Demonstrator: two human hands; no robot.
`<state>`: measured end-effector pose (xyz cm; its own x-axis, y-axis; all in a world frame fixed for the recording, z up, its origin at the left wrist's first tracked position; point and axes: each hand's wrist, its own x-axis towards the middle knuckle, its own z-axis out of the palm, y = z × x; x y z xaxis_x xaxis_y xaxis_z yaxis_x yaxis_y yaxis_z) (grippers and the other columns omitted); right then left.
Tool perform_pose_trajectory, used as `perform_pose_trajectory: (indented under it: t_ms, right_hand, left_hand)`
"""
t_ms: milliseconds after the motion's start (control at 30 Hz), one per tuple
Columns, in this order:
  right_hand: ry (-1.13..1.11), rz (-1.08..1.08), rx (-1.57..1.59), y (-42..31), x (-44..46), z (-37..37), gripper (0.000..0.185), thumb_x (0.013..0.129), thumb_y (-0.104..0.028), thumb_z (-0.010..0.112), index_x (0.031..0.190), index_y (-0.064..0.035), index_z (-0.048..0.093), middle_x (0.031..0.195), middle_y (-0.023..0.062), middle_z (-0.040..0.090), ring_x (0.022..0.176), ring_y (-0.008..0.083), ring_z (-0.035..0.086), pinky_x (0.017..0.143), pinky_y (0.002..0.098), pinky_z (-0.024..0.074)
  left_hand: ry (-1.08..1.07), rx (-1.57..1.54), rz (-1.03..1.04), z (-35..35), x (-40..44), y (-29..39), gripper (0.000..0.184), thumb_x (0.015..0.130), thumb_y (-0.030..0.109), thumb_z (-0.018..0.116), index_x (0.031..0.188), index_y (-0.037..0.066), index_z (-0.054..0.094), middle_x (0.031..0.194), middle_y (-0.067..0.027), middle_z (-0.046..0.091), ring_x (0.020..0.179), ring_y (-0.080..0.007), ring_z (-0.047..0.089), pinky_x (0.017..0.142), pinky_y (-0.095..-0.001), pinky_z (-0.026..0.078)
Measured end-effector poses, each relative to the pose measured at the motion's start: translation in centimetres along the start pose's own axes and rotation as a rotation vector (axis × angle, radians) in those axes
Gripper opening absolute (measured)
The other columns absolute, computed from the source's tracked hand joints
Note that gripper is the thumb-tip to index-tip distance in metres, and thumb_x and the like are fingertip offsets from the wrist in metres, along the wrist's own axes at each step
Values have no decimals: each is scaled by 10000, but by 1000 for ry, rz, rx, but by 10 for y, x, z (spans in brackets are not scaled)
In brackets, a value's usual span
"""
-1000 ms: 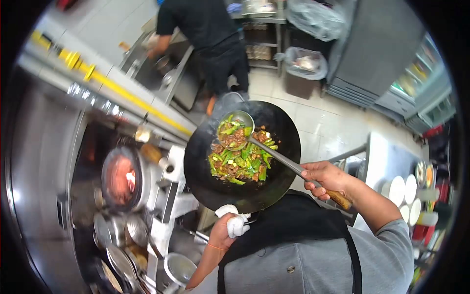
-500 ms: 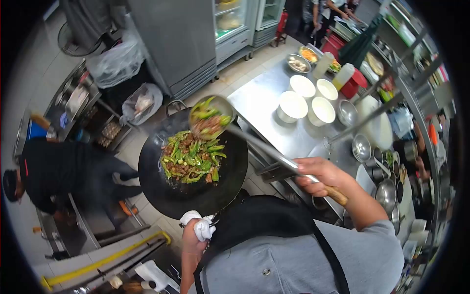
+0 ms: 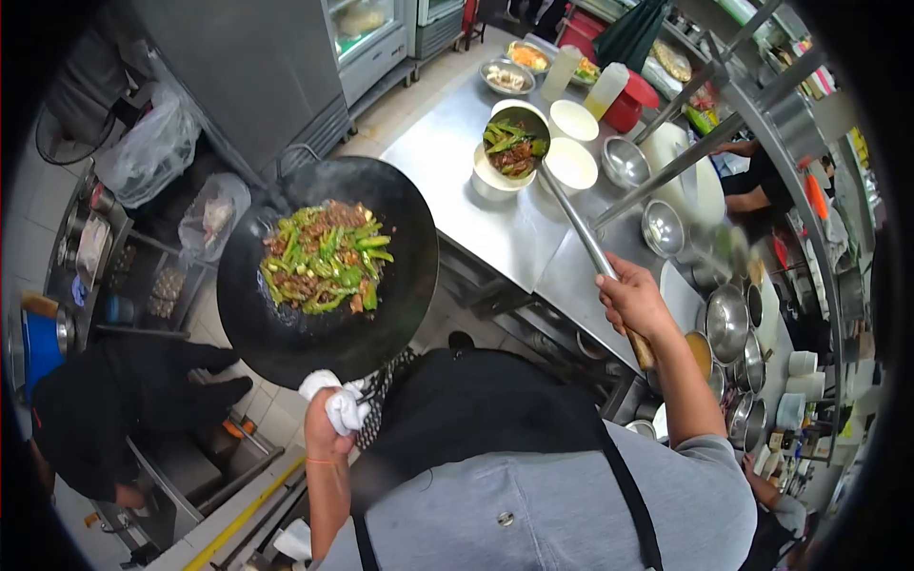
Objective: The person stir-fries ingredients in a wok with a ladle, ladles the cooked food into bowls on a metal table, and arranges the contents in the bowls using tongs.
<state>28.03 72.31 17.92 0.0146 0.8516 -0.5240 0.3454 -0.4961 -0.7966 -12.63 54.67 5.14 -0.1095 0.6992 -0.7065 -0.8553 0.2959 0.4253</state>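
My left hand (image 3: 328, 423) is closed round a white cloth (image 3: 345, 404) at the near edge of a black wok (image 3: 328, 333). Green vegetables and browned meat (image 3: 328, 257) lie in the wok. My right hand (image 3: 633, 300) grips the handle of a long metal ladle (image 3: 583, 228) with a wooden end. The ladle's bowl, filled with the same food (image 3: 514, 147), is over a white bowl (image 3: 493, 183) on the steel table (image 3: 433, 157). Other white bowls (image 3: 574, 121) stand beside it. The cloth hides most of the wok's handle.
A co-worker in dark clothes (image 3: 124, 390) bends over a counter at the left. Squeeze bottles (image 3: 606, 90), ingredient bowls (image 3: 507, 76) and metal bowls (image 3: 625, 162) stand on the table. A tall steel cabinet (image 3: 252, 76) and a lined bin (image 3: 214, 214) are beyond the wok.
The view has swung toward the steel table. The loaded ladle has moved from above the wok to over the white bowls. The wok, still held with the cloth, now stands beside the table.
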Motion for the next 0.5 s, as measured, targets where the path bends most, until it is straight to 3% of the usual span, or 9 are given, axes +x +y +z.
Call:
perform_pose_trajectory:
  t_ms: [333,400,433,500]
  right_hand:
    - [30,-90,-171,18,13,10,486,893,-138,557,1353,-36,439,599,-18,415,388,61,371,333,261,319]
    - [131,-129,-460,19,16,13,504,873,-155,576,1340,-15,449,726,97,600,540,190,587,523,329,481]
    - [130,-129,-464,22,18,13,504,873,-155,576,1340,-15,449,726,97,600,540,190,587,523,329,481]
    - [269,-323,-681,31,21,12,516,856,-163,585,1326,5,454,1048,237,644,959,332,645,849,366,481]
  left_hand:
    - [130,-6,59,-8,-22,-1,63,788,102,517,730,82,534,676,-49,567,598,-185,590,546,-341,541]
    - [179,-7,71,-15,-22,0,68,790,102,517,726,84,532,675,-45,564,593,-185,588,537,-338,543]
    - [173,-16,68,-13,-25,0,71,793,101,516,725,84,528,676,-45,561,588,-188,587,530,-336,544]
    - [162,-29,61,-19,-27,0,50,799,87,510,751,93,522,699,-58,573,577,-187,580,495,-323,513]
